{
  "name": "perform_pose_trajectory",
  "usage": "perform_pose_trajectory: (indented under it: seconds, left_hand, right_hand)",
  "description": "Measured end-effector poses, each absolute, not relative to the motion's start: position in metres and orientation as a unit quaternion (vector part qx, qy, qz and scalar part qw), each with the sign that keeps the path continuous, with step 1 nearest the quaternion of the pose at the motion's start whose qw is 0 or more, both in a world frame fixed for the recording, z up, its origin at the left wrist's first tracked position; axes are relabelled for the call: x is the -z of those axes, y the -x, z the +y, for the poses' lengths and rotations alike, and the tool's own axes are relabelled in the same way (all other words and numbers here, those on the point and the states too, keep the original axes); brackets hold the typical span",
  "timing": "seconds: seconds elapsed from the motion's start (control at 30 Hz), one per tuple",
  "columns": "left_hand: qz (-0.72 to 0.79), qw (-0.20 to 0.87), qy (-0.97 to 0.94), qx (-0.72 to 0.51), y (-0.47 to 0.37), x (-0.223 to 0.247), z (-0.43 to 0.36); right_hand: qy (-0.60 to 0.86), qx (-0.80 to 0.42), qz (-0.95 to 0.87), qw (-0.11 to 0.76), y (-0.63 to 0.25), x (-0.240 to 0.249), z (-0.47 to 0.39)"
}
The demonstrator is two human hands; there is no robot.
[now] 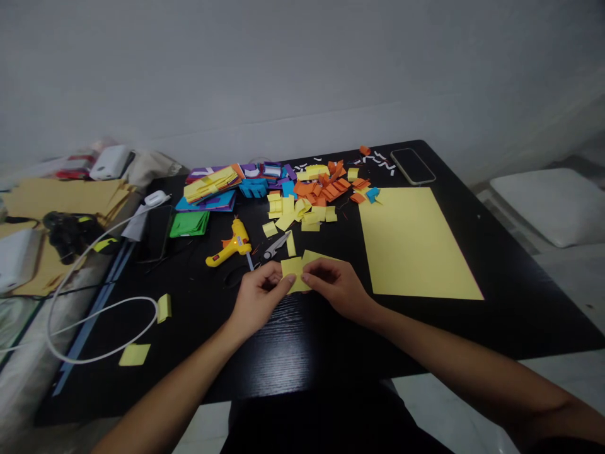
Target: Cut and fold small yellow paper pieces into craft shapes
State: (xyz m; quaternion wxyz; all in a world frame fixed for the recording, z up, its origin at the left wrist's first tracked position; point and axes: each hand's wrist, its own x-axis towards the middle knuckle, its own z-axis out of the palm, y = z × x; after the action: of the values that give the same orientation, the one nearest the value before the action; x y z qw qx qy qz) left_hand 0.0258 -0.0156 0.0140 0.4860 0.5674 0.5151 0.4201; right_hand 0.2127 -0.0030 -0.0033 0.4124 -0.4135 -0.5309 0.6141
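Between my hands is a small piece of yellow paper (293,271), held above the near part of the black table. My left hand (262,295) pinches its left side, thumb on top. On its right side, my right hand (338,287) grips the same paper with thumb and fingers. Another yellow paper edge (314,255) shows just behind my right fingers. Scissors (278,246) lie just beyond my left hand, blades pointing away, their handles partly hidden. A yellow glue gun (231,244) rests to the left of the scissors.
A large yellow sheet (416,243) lies at right, below a phone (412,166). Cut yellow and orange paper pieces (326,189) are heaped at the back. Folded green paper (190,224) and a white cable (101,361) are at left, near a dark phone (157,233).
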Motion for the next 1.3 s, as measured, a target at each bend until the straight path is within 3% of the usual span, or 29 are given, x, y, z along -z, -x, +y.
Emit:
perform_pose_trajectory:
  seconds: [1.03, 1.3]
  left_hand:
    - [0.542, 0.467, -0.542, -0.442, -0.0215, -0.0190, -0.0109]
    - [0.521, 0.506, -0.553, -0.409, -0.0268, -0.0134, -0.0165]
  right_hand:
    - [0.431, -0.582, -0.555, 0.409, -0.2153, -0.0005, -0.0001]
    - [0.426, -0.592, -0.552, 0.404, -0.2108, 0.0029, -0.0034]
